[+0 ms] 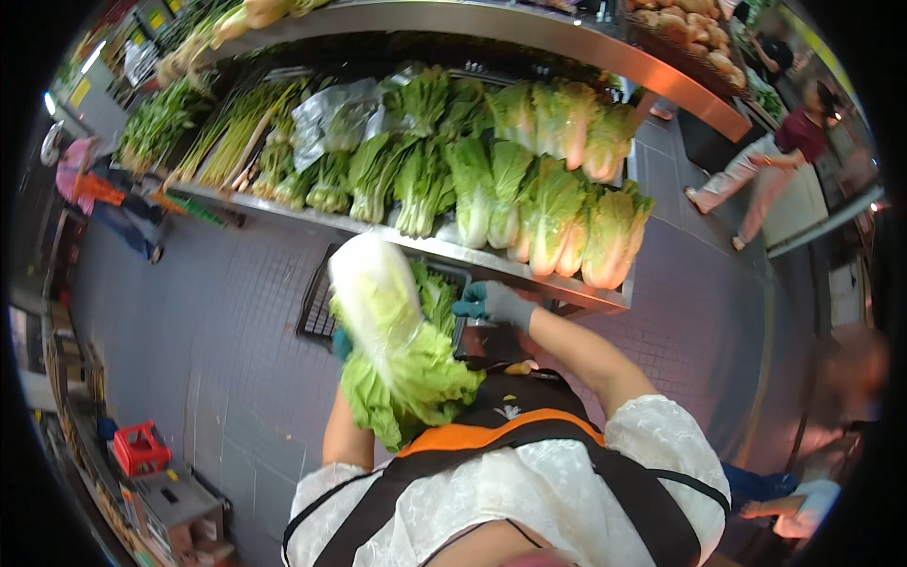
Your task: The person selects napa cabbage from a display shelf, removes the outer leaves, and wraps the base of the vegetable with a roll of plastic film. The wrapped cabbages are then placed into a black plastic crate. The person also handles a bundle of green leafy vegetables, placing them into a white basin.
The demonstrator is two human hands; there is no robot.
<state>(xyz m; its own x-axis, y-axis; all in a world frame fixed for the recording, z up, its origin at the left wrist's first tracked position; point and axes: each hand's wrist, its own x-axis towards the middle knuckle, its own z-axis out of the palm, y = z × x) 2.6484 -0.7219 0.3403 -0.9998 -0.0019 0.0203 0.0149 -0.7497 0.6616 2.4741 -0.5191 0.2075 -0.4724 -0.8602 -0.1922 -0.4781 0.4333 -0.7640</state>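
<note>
A large Chinese cabbage (375,276), its white base up and its loose green leaves towards my body, is held in front of my apron. My left hand (341,344), in a teal-coated glove, grips it from the left and is mostly hidden behind it. My right hand (492,302), in a grey and teal glove, is beside the right rim of a black plastic crate (312,312). Its fingers are curled; whether they touch the rim is unclear. Green leaves (438,298) lie in the crate, partly covered by the cabbage.
A metal display shelf (496,256) in front carries lettuces (556,220), leafy greens (421,188) and scallions (244,131). An upper shelf (453,18) overhangs it. People stand at left (106,191) and right (772,159). A red crate (142,448) is at lower left.
</note>
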